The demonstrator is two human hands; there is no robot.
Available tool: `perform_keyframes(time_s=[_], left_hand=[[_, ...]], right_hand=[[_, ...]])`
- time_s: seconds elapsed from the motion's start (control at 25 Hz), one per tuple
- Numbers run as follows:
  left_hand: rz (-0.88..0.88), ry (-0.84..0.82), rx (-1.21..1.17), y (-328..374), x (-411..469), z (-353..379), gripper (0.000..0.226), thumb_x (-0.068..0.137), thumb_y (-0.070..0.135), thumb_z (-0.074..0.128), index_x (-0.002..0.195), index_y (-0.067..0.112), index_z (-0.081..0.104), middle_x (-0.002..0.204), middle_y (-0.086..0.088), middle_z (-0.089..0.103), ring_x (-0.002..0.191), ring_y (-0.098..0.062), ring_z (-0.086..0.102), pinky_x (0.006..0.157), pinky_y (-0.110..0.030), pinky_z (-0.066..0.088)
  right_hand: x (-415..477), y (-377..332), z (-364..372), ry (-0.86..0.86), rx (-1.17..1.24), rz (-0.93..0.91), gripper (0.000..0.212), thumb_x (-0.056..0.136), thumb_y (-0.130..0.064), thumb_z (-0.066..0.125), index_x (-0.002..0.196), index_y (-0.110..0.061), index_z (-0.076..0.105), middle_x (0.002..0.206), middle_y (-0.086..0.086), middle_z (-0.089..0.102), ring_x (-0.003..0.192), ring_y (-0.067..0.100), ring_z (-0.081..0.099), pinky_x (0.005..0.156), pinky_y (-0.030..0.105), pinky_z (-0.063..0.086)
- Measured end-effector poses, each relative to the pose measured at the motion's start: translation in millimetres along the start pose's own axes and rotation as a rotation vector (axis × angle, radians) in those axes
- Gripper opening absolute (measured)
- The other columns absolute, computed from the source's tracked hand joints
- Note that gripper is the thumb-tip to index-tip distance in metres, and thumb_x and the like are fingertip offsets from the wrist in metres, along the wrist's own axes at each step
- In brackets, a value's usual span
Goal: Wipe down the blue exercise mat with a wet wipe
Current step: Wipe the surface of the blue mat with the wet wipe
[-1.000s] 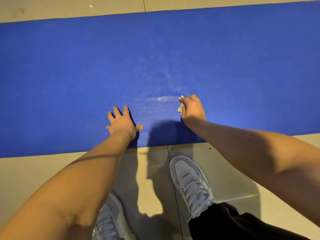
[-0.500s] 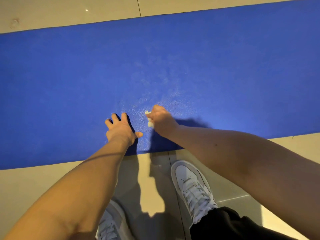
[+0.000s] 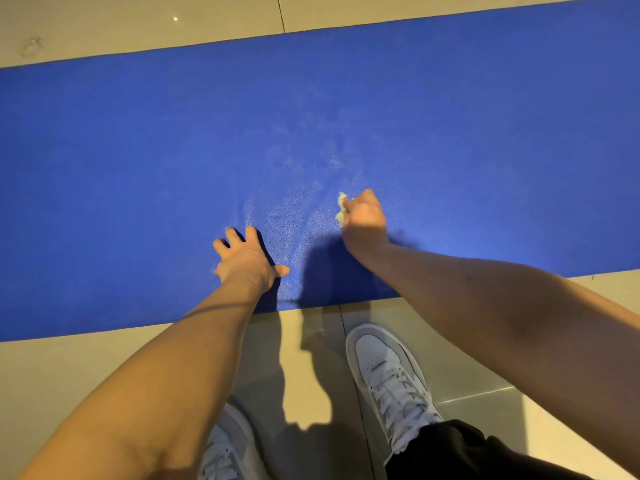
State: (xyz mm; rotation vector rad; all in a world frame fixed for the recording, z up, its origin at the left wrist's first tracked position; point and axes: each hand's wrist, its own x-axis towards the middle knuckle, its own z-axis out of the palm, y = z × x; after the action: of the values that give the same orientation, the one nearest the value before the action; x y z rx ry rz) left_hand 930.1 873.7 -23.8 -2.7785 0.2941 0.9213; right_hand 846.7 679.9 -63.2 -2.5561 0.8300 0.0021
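The blue exercise mat (image 3: 138,168) lies flat on a tiled floor (image 3: 86,368), running across the whole view as a wide band. Its surface is a finely grained, saturated blue. Near its middle, toward the near edge, pale streaks with a speckled sheen (image 3: 277,213) fan out across the grain. The rest of the mat looks even and matte.

The wet wipe (image 3: 341,209) is a small crumpled white wad, on the mat just beside those streaks. The right hand (image 3: 363,220) holds it, its grip curled tight round the wad, so only a scrap shows past the knuckles on the streaked side. The fist sits low over the mat, casting a dark shadow toward the near edge.

The left hand (image 3: 247,259) rests on the mat close to its near edge, its grip spread, fingers splayed and thumb out to the side.

Off the mat's near edge, on the beige tiles, stand two white laced shoes (image 3: 388,372), with a black trouser leg (image 3: 460,452) above one.
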Motion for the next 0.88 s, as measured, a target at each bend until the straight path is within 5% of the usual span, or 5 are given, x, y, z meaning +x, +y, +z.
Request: perform_keyframes(time_s=[0.2,0.36,0.48,0.6,0.88], left_hand=[[0.012,0.004,-0.022,-2.1,1.5,2.2,0.102,0.070,0.067,0.079,0.145,0.026,0.024,0.153,-0.007,0.015,0.135,-0.034,0.021,0.077,-0.042,0.048],[0.007,0.007,-0.013,0.3,1.1,0.7,0.102,0.070,0.067,0.080,0.144,0.025,0.024,0.151,-0.007,0.015,0.135,-0.035,0.020,0.085,-0.045,0.054],[0.000,-0.027,-0.025,1.9,3.7,-1.7,0.103,0.069,0.065,0.081,0.144,0.025,0.022,0.151,-0.008,0.014,0.137,-0.036,0.018,0.090,-0.051,0.054],[0.010,-0.061,-0.042,1.1,6.3,-4.1,0.100,0.072,0.067,0.078,0.145,0.026,0.023,0.149,-0.009,0.016,0.135,-0.036,0.020,0.091,-0.051,0.052],[0.050,0.119,-0.061,-2.4,23.0,-22.2,0.091,0.080,0.059,0.076,0.148,0.018,0.031,0.157,-0.009,0.014,0.143,-0.035,0.016,0.099,-0.052,0.047]], right_hand=[[-15.6,-74.2,25.4,-0.215,0.114,-0.320,0.026,0.093,0.002,0.053,0.114,-0.004,0.065,0.106,0.014,0.050,0.101,0.033,0.049,0.084,0.039,0.040],[-0.3,-48.6,20.5,-0.171,0.098,-0.450,0.019,0.072,0.011,0.071,0.080,-0.006,0.069,0.076,0.013,0.051,0.069,0.031,0.052,0.055,0.034,0.045],[18.1,-8.2,-15.4,-0.124,0.010,-0.242,0.016,0.095,-0.011,0.053,0.093,-0.011,0.069,0.096,0.007,0.052,0.086,0.017,0.051,0.074,0.034,0.045],[25.5,27.6,-34.9,0.013,0.017,-0.038,0.016,0.096,-0.016,0.044,0.088,-0.017,0.058,0.089,-0.005,0.044,0.066,-0.002,0.042,0.060,0.029,0.036],[29.6,-0.6,-15.7,-0.002,0.134,0.031,0.018,0.087,-0.008,0.040,0.095,-0.011,0.056,0.095,0.000,0.050,0.082,0.026,0.058,0.068,0.036,0.044]])
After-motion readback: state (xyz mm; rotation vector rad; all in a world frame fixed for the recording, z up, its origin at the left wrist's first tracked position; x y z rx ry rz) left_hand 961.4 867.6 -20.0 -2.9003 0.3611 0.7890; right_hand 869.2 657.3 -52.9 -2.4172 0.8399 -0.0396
